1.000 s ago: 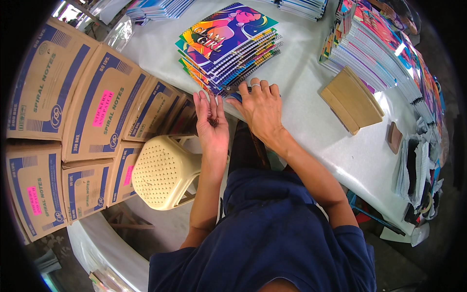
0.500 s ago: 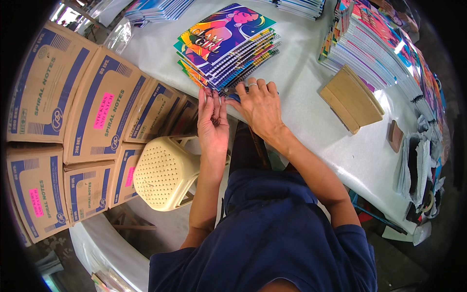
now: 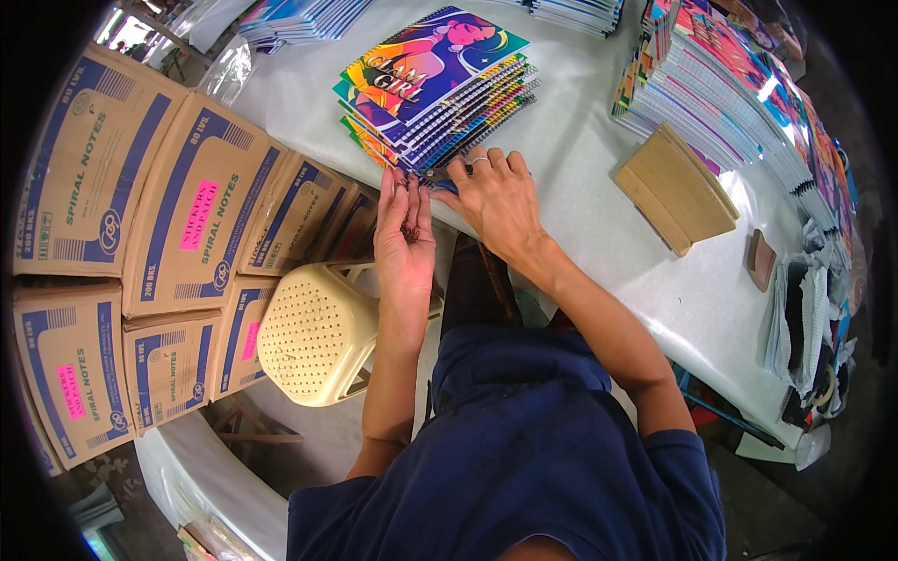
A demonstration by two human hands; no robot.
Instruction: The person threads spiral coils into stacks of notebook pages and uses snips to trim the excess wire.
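Observation:
A stack of spiral notebooks [image 3: 435,70] with a colourful illustrated cover lies near the table's edge, coils facing lower right. My left hand [image 3: 405,238] is palm up at the stack's near corner, fingers stretched out and slightly cupped. Small dark reddish bits [image 3: 410,232] rest in its palm. Beside it, my right hand [image 3: 500,196] is palm down, fingers curled at the lower end of the coils. Part of a blue-handled tool [image 3: 446,187] shows under its thumb; the rest is hidden. Both hands' fingertips come close together at the coil ends.
Cardboard cartons [image 3: 201,206] are piled on the left, beside a cream plastic stool [image 3: 318,332]. A brown board block [image 3: 678,192] and a smaller brown piece [image 3: 760,260] lie on the white table [image 3: 580,112]. More notebooks [image 3: 720,93] are stacked at the right.
My left hand has shifted slightly left and down. The right hand has moved a touch left, still at the coil ends. The stack looks the same.

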